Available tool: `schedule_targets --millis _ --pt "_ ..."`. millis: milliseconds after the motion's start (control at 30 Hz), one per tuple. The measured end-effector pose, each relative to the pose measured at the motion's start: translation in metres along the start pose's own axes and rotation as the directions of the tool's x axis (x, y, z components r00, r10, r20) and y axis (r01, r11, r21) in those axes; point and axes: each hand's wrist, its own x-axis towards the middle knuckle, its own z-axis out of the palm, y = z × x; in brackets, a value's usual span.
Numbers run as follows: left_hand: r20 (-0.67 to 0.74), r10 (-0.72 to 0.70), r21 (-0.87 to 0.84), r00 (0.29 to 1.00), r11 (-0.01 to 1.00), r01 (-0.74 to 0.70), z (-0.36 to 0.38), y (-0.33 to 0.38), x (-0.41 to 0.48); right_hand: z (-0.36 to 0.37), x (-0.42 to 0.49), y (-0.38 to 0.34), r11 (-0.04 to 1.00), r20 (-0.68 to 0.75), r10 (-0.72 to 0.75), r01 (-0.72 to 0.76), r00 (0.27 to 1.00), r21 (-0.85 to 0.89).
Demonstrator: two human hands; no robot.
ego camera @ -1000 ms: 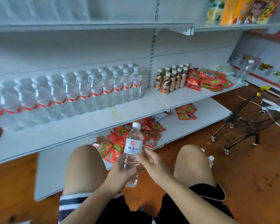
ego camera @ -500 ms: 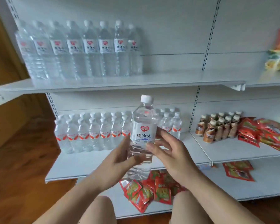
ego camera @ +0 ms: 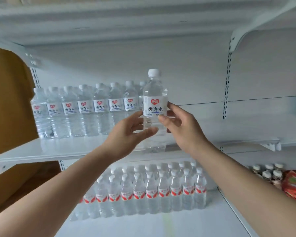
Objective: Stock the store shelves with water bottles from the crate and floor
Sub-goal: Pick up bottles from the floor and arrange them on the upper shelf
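Since the frame half a second back, we have raised the water bottle (ego camera: 155, 106) from the level of the lower shelf (ego camera: 203, 223) to that of the upper shelf board (ego camera: 50, 147), and both hands have gone up with it. The top row of stock, then high in the view, now sits at mid-height.

At 9 o'clock we note a brown wall panel (ego camera: 9, 100). At 10 o'clock a row of white-label bottles (ego camera: 85, 108) stands upright along the back of the upper shelf board, shoulder to shoulder.

Our left hand (ego camera: 126, 135) reaches in from 7 o'clock. Its fingers curl round the lower body of the water bottle from the left, with the thumb laid across the front.

At 6 o'clock, on the lower shelf, red-label bottles (ego camera: 143, 190) stand packed in rows.

The water bottle is upright at the centre, white cap on and label facing us. It is just beside the right end of the white-label row and nearer to us. Its base sits at the front edge of the board; we cannot tell whether it touches.

Our right hand (ego camera: 183, 129) comes in from 5 o'clock and grips the same bottle, thumb on the bottom edge of the label and fingers wrapped behind.

At 4 o'clock we record small capped brown bottles (ego camera: 266, 171), with red snack packets (ego camera: 294, 187) just beside them.
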Motion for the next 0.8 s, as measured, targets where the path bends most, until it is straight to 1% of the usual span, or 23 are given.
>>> schedule_targets --millis 167,233,300,367,400,433,567,700,800 --pt "-0.036 0.017 0.157 0.999 0.988 -0.011 0.003 -0.037 0.044 0.005 0.041 0.037 0.995 -0.004 0.046 -0.046 0.999 -0.088" --pt "-0.103 0.04 0.286 0.994 0.958 -0.009 0.003 -0.053 0.058 0.01 0.056 0.05 0.988 0.018 0.073 -0.069 0.997 -0.14" --pt "-0.148 0.053 0.466 0.988 0.885 0.022 0.001 -0.069 0.07 0.016 0.068 0.061 0.97 0.066 0.105 -0.087 0.992 -0.229" --pt "-0.108 0.03 0.603 0.994 0.797 0.042 0.002 -0.082 0.076 0.024 0.079 0.071 0.948 0.111 0.158 -0.119 0.981 -0.296" --pt "-0.086 0.009 0.645 0.996 0.763 0.049 0.002 -0.088 0.077 0.027 0.085 0.076 0.945 0.119 0.181 -0.139 0.976 -0.297" --pt "-0.077 -0.015 0.664 0.997 0.745 0.063 0.002 -0.092 0.078 0.031 0.092 0.082 0.94 0.118 0.2 -0.156 0.973 -0.303" --pt "-0.113 -0.098 0.641 0.989 0.753 0.148 -0.001 -0.104 0.079 0.049 0.116 0.104 0.883 0.101 0.267 -0.201 0.958 -0.424" --pt "-0.092 -0.135 0.648 0.986 0.744 0.163 0.0 -0.109 0.081 0.058 0.128 0.112 0.832 0.1 0.289 -0.198 0.952 -0.518" --pt "-0.085 -0.174 0.656 0.981 0.731 0.186 -0.001 -0.109 0.082 0.061 0.131 0.112 0.798 0.085 0.341 -0.241 0.936 -0.553"
